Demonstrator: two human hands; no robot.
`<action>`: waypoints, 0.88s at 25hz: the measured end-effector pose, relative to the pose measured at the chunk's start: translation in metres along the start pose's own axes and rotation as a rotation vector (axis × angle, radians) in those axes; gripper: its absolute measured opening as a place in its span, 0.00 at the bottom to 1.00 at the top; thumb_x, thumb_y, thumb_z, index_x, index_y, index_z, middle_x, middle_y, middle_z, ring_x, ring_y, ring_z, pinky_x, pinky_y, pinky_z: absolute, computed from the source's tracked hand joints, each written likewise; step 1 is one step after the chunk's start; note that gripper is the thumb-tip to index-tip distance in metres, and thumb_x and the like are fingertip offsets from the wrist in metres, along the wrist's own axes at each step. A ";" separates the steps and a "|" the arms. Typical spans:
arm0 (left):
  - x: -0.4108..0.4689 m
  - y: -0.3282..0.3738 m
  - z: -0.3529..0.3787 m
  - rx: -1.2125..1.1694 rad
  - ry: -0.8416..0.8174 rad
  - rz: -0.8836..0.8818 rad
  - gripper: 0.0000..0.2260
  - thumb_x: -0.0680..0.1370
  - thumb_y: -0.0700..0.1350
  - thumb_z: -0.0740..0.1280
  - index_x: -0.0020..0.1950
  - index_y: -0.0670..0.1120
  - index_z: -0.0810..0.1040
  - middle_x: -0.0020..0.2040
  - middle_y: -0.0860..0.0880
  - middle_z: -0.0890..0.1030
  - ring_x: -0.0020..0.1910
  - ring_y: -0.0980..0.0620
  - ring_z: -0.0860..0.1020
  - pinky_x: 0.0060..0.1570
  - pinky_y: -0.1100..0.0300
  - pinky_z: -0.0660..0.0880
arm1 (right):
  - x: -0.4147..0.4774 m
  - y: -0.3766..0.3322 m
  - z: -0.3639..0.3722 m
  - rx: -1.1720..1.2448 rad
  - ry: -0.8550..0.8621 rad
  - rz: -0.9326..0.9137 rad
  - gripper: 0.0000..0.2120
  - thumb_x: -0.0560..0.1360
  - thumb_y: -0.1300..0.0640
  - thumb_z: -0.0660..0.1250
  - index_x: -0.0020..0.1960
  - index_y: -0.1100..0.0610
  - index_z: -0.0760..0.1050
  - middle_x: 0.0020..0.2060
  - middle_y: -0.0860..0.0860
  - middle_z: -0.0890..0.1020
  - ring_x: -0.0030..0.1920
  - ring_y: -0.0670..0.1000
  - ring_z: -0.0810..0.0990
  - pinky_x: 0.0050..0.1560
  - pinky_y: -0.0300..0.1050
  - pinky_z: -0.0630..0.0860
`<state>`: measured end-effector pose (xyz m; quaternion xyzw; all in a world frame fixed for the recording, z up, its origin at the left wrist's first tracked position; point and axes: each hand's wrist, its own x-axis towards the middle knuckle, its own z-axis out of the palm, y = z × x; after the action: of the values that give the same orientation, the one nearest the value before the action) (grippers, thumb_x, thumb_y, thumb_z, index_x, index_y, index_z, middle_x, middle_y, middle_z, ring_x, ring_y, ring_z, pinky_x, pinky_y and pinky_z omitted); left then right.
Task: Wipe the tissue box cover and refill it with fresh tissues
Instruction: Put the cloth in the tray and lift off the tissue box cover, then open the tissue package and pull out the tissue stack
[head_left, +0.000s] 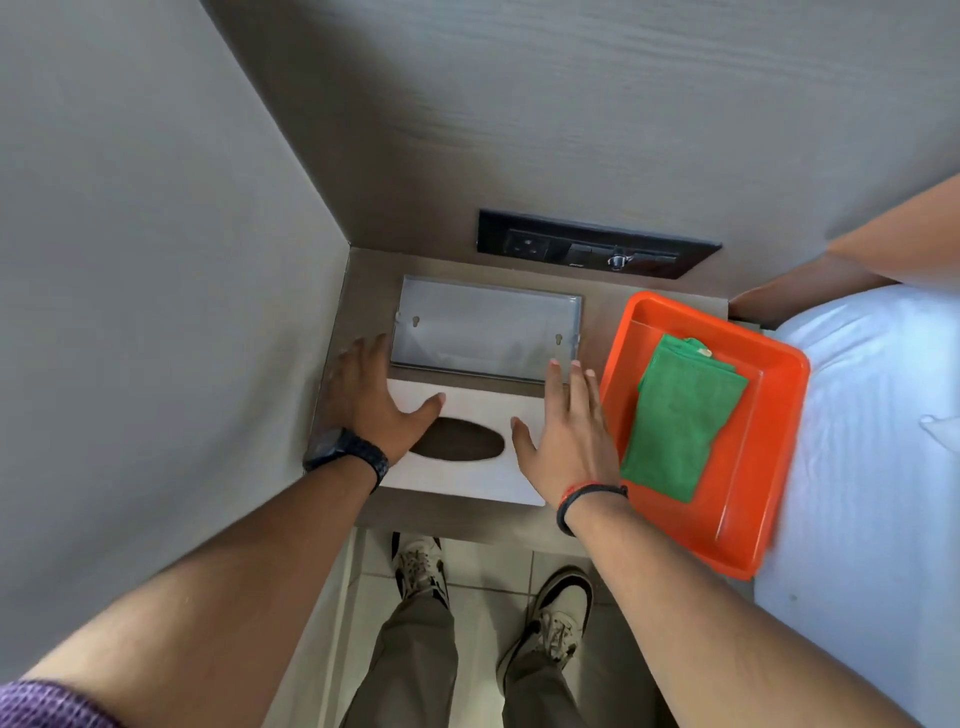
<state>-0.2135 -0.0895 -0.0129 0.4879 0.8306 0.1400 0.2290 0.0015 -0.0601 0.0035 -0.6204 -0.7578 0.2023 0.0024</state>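
A white tissue box cover (467, 410) with an oval slot is seen lying flat, face up, at the front of a small wooden bedside shelf (363, 270), with the dark wood showing through the slot. Just behind it, touching or nearly touching its far edge, a metal tissue box base (488, 325) is laid open side up, its floor bare and two keyhole mounting slots visible in it.

The left hand (371, 397) is spread palm down over the left end of the cover, fingers apart and flat, nothing clasped; its fingertips reach beside the left wall of the metal base. A dark watch (345, 452) is worn on that wrist. The right hand (563, 431) is held likewise, palm down over the right end of the cover, fingers splayed and gripping nothing. A red and black wristband (589, 493) is worn on that wrist.

To the right, an orange plastic tray (769, 467) is set partly over the shelf's edge and onto a white bed sheet (872, 441); a folded green microfibre cloth (685, 415) is laid inside it. A black socket panel (597, 244) is mounted on the wall behind.
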 end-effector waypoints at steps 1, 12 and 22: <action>0.001 0.011 -0.002 0.033 -0.004 0.067 0.42 0.65 0.64 0.70 0.73 0.48 0.58 0.73 0.40 0.63 0.71 0.39 0.60 0.66 0.40 0.62 | -0.002 0.007 -0.008 -0.068 0.015 -0.043 0.37 0.76 0.44 0.60 0.78 0.58 0.50 0.77 0.62 0.56 0.77 0.61 0.52 0.75 0.56 0.56; -0.055 0.237 -0.073 -0.090 -0.158 0.472 0.25 0.69 0.55 0.71 0.63 0.46 0.73 0.58 0.42 0.77 0.55 0.41 0.75 0.55 0.51 0.72 | -0.059 0.110 -0.208 -0.018 0.606 0.200 0.18 0.70 0.54 0.69 0.58 0.60 0.75 0.47 0.60 0.81 0.46 0.64 0.80 0.40 0.54 0.77; -0.254 0.443 0.058 -0.398 -0.505 0.268 0.10 0.68 0.52 0.74 0.45 0.50 0.79 0.41 0.51 0.83 0.41 0.51 0.81 0.42 0.58 0.77 | -0.222 0.361 -0.299 0.205 0.796 0.779 0.16 0.71 0.56 0.68 0.57 0.61 0.74 0.51 0.63 0.78 0.52 0.66 0.76 0.48 0.57 0.75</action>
<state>0.2533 -0.0962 0.2016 0.5575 0.6328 0.2029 0.4975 0.4675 -0.1247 0.2218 -0.8791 -0.3903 0.0114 0.2732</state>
